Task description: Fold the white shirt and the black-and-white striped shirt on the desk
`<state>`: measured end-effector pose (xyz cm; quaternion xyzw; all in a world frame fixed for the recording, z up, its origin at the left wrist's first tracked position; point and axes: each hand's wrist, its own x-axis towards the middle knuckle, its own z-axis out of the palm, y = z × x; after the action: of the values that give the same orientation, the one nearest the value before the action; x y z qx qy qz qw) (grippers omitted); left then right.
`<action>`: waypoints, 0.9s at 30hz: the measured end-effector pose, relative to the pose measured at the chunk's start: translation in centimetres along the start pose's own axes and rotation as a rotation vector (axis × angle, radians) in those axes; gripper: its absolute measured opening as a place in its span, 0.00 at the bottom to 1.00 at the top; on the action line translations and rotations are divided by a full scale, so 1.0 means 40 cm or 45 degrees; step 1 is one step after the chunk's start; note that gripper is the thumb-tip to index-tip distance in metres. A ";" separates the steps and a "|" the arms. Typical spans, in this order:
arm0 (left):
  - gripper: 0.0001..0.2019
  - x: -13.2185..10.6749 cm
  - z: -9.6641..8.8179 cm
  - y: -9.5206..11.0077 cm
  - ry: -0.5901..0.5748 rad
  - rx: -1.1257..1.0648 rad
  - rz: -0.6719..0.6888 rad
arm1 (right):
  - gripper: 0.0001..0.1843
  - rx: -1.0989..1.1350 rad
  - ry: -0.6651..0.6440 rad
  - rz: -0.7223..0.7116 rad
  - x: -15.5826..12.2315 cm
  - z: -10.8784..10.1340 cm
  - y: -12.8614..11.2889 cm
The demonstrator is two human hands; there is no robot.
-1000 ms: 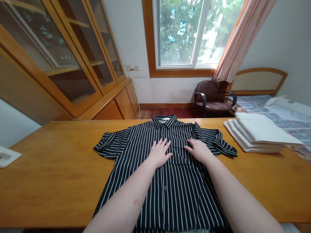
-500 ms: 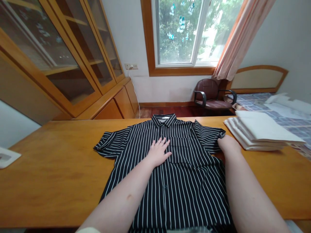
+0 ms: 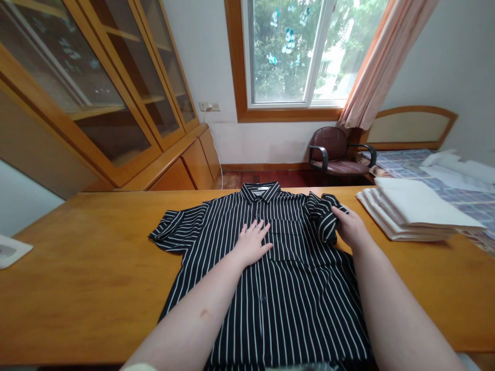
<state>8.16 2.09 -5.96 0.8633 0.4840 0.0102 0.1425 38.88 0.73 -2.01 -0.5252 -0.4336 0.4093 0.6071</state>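
A black shirt with white stripes (image 3: 294, 304) lies front side up on the wooden table, its collar (image 3: 261, 191) at the far edge. My left hand (image 3: 253, 243) rests flat on the chest near the button placket, fingers spread. On the right side, my right hand (image 3: 350, 226) grips the cuff of the right-hand sleeve (image 3: 327, 214), which is lifted and bunched inward. The left-hand sleeve (image 3: 180, 226) is spread out flat on the table. The shirt's hem runs out of sight at the bottom of the view.
A stack of folded white cloth or sheets (image 3: 419, 211) stands at the table's (image 3: 96, 278) right side. A white object (image 3: 13, 251) lies at the left edge. Beyond the table are a maroon armchair (image 3: 335, 149), a bed (image 3: 413, 159) and a glass-fronted cabinet (image 3: 127, 93).
My right hand has moved left with the sleeve cuff, folding the sleeve up toward the shirt's body. My left hand stays in place on the chest.
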 end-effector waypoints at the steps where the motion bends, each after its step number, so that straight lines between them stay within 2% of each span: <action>1: 0.34 0.000 0.001 -0.001 0.006 -0.004 0.003 | 0.18 0.049 -0.140 0.054 -0.009 0.016 0.006; 5: 0.33 0.001 0.005 -0.005 0.036 -0.023 0.020 | 0.23 0.007 -0.699 0.211 -0.043 0.067 0.011; 7: 0.33 0.001 0.007 -0.006 0.047 -0.026 0.025 | 0.25 -0.052 -0.830 0.235 -0.048 0.077 0.010; 8: 0.33 0.001 0.008 -0.007 0.048 -0.025 0.025 | 0.24 -0.095 -0.809 0.216 -0.045 0.077 0.012; 10: 0.33 0.001 0.009 -0.009 0.044 -0.020 0.025 | 0.22 -0.267 -0.629 0.108 -0.031 0.067 0.023; 12: 0.34 0.001 0.009 -0.011 0.041 -0.017 0.032 | 0.19 -0.568 -0.414 -0.017 -0.011 0.050 0.043; 14: 0.34 0.003 0.011 -0.012 0.041 -0.017 0.043 | 0.17 -0.918 -0.319 -0.074 0.007 0.034 0.067; 17: 0.34 0.011 0.016 -0.005 0.051 -0.007 0.044 | 0.22 -1.314 -0.366 -0.124 0.020 0.020 0.097; 20: 0.33 0.018 0.020 0.012 0.077 -0.002 0.030 | 0.27 -1.538 -0.407 -0.091 0.023 0.011 0.107; 23: 0.32 0.015 0.015 0.027 0.103 -0.058 0.061 | 0.33 -1.672 -0.407 0.067 0.025 -0.008 0.105; 27: 0.27 0.001 -0.011 0.008 0.188 -0.163 0.028 | 0.51 -1.732 -0.477 0.144 0.027 -0.035 0.103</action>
<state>8.39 2.06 -5.47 0.8546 0.4821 0.1062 0.1610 40.38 1.84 -6.11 -0.7303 -0.6625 0.1621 0.0374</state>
